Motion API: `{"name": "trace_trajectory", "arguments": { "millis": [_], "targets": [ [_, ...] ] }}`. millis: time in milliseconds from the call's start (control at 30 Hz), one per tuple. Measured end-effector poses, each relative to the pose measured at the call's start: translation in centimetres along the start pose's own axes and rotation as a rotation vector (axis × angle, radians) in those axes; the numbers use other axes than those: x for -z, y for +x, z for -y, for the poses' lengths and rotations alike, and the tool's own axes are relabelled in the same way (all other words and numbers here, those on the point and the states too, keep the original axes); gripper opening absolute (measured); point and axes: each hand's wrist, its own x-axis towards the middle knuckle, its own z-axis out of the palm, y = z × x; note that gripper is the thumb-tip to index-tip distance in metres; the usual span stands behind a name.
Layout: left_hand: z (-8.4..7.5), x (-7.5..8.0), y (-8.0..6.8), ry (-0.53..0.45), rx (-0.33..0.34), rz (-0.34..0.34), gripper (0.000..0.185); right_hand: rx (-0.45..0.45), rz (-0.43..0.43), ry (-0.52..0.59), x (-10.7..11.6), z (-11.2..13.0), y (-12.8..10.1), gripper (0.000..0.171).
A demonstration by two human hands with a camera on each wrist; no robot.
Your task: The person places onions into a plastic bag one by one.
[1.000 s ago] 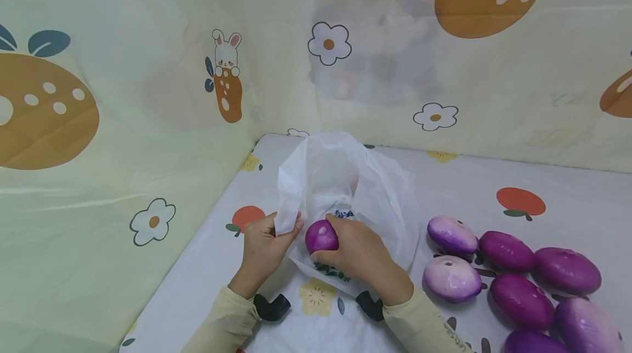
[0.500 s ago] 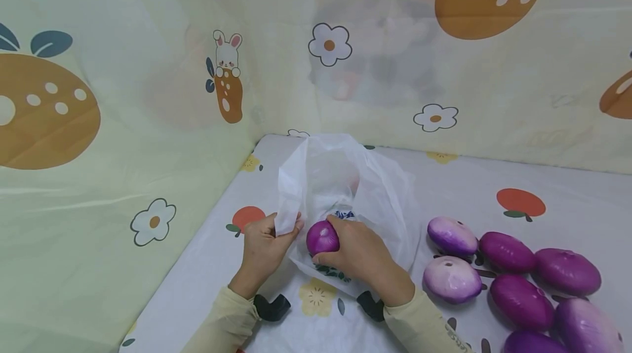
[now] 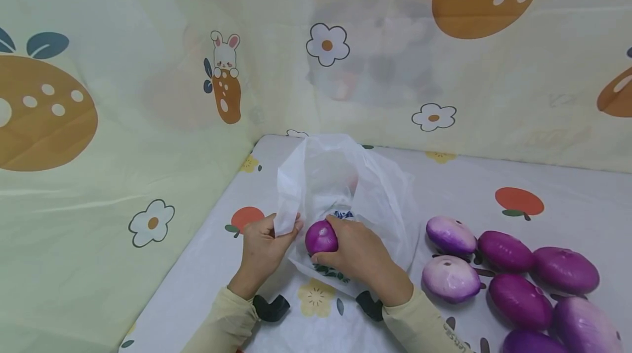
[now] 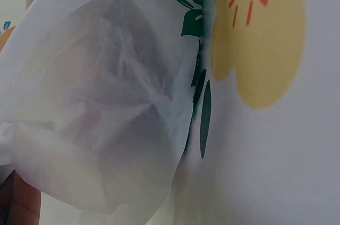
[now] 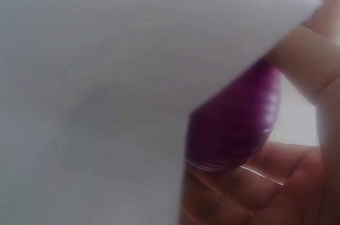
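Observation:
My left hand [image 3: 263,248] pinches the left edge of a white plastic bag [image 3: 382,199], whose mouth gapes toward me. A glossy purple onion [image 3: 321,236] is gripped by my right hand [image 3: 362,251] at the bag's mouth, fingers over its top and thumb beneath. Up close in the right wrist view, the onion [image 5: 236,121] sits against curled fingers, partly covered by a sheet of the bag [image 5: 95,129]. Most of the left wrist view is crumpled bag film [image 4: 101,97], with a bit of the left hand [image 4: 24,198] at the lower left edge.
Several more onions, some purple and some paler [image 3: 451,279], lie grouped at the right of the table [image 3: 395,331]. A patterned curtain [image 3: 187,166] hangs along the left and back. Black camera mounts [image 3: 271,308] stick out from the wrists.

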Motion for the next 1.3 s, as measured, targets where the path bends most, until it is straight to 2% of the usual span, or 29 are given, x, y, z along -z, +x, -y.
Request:
{"name": "trace_trajectory", "arguments": {
  "millis": [667,967,1100,1300],
  "targets": [
    [0.0,0.0,0.1,0.005,0.003,-0.002,0.012,0.027,-0.017,-0.016,-0.1,0.2,0.0,0.064],
    [0.2,-0.1,0.0,0.002,-0.011,-0.007,0.013,0.035,-0.031,-0.039,0.0,0.3,-0.5,0.075],
    [0.3,-0.1,0.1,0.003,-0.025,-0.005,0.012,0.034,-0.04,-0.046,0.5,0.4,-0.9,0.084],
    [0.2,-0.1,0.0,0.007,-0.018,-0.006,0.012,0.077,-0.08,-0.07,1.9,0.9,-1.6,0.084]
  ]
}}
